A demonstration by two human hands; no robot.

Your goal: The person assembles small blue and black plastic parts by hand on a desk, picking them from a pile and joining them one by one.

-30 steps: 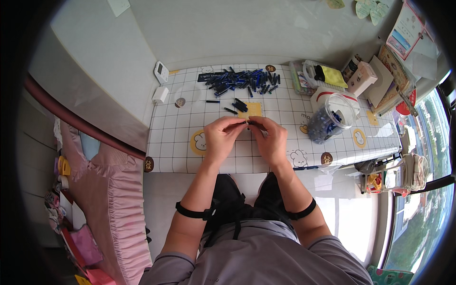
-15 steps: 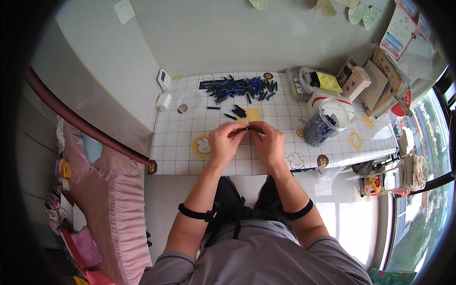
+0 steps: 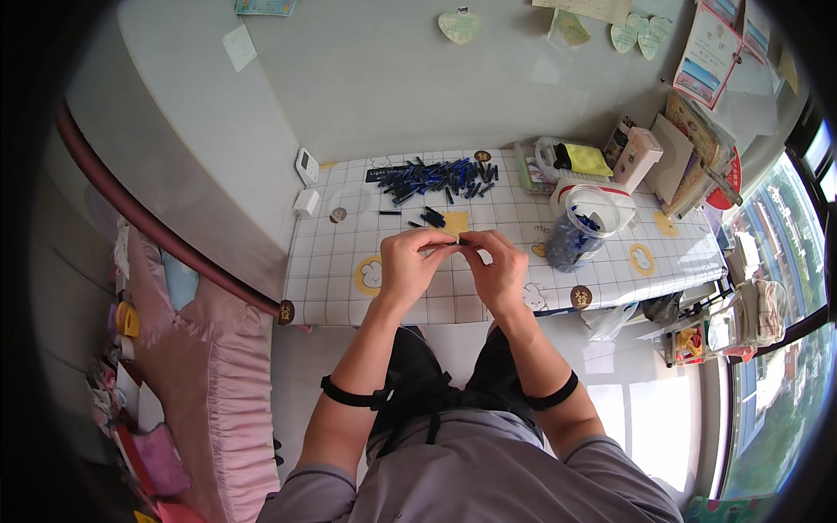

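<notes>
Both of my hands meet above the near middle of the table, fingertips almost touching. My left hand [image 3: 407, 267] and my right hand [image 3: 500, 272] pinch a small dark tube [image 3: 458, 242], which looks like a pen ink cartridge, between thumbs and fingers. Most of it is covered by the fingertips. Just beyond lie a few similar dark tubes [image 3: 433, 217], with a single one off to their left. Farther back spreads a heap of black and blue tubes [image 3: 427, 180]. A clear round tub [image 3: 571, 246] holding blue pieces stands to the right of my right hand.
A grid-patterned cloth [image 3: 336, 261] covers the table. Along its back right are a clear box [image 3: 529, 172], a yellow cloth [image 3: 586, 159], a pink box [image 3: 638, 157] and notebooks. A white timer [image 3: 307, 166] and small white box [image 3: 305, 204] sit at the left wall.
The view has tilted slightly, so the table and wall appear shifted. My hands stay together at the same spot, with the fingers slightly rearranged around the small tube.
</notes>
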